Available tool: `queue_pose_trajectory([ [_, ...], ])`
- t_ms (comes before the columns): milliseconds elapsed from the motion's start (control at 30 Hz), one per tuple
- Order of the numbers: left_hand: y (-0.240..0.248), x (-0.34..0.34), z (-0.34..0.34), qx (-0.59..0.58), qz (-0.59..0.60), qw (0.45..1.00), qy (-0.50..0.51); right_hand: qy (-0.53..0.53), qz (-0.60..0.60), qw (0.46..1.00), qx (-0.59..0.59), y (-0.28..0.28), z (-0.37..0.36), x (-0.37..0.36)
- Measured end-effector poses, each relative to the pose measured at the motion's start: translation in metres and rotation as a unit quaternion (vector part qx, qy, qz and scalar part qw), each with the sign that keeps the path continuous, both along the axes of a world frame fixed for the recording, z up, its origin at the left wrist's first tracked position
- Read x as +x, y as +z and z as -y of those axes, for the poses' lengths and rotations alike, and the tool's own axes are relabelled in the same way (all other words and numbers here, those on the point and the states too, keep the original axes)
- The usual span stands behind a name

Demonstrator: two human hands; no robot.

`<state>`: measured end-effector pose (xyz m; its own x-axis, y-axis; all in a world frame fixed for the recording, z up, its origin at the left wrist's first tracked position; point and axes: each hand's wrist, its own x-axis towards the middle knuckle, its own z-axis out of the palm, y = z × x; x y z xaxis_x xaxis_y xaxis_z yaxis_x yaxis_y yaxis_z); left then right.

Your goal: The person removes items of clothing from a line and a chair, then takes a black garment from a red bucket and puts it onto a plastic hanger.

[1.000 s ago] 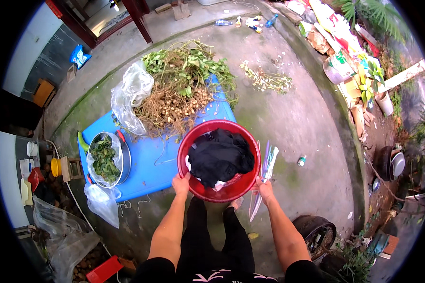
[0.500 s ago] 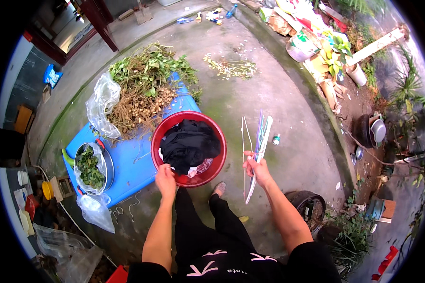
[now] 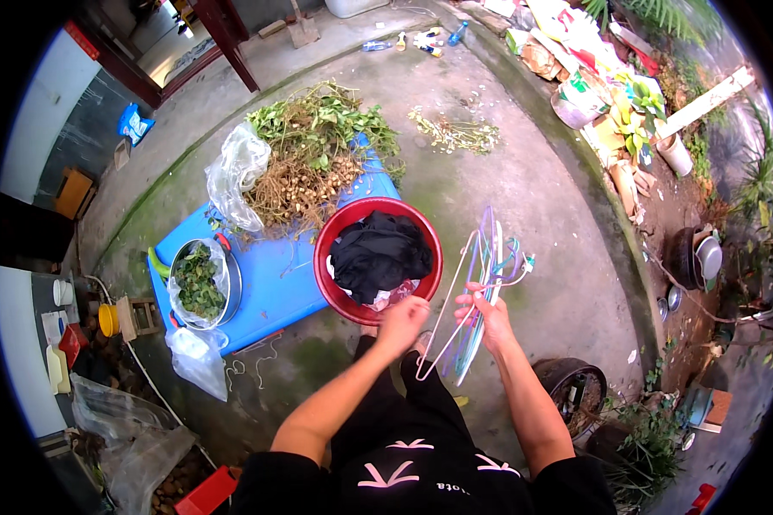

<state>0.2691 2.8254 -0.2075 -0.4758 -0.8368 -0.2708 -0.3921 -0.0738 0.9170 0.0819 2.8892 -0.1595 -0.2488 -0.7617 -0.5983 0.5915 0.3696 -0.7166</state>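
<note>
My right hand (image 3: 488, 319) is closed around a bunch of thin clothes hangers (image 3: 483, 257) in white, purple and green, held above the concrete to the right of the basin. One pale hanger fans out to the left of the bunch. My left hand (image 3: 404, 326) hovers by the near right rim of a red basin (image 3: 323, 273), its fingers curled, and nothing shows in them. Inside the basin lies a heap of black cloth (image 3: 380, 255), with a pinkish patterned piece (image 3: 398, 293) at its near side. The basin stands at the right end of a low blue table (image 3: 270, 281).
Pulled plants with peanuts (image 3: 309, 184) and a clear plastic bag (image 3: 236, 176) cover the table's far part. A metal pot of green leaves (image 3: 234, 296) stands at its left. Right of me are a dark round tub (image 3: 593, 378) and potted plants (image 3: 653, 446).
My left hand has left the basin's near left rim and moved right, toward the hangers. The hangers have turned and spread apart in my right hand. The whole view has shifted slightly.
</note>
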Motion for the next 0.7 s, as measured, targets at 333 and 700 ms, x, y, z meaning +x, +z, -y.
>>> queue_pose_trajectory([
  [333, -0.039, 0.049, 0.125, -0.119, 0.325, 0.938, -0.028, -0.135, 0.093, 0.986, -0.005, 0.007, -0.027, 0.001],
  [700, 0.027, 0.049, 0.135, 0.084, -0.09, 0.992, 0.01, -0.235, 0.132, 0.959, -0.087, 0.032, -0.045, -0.017],
])
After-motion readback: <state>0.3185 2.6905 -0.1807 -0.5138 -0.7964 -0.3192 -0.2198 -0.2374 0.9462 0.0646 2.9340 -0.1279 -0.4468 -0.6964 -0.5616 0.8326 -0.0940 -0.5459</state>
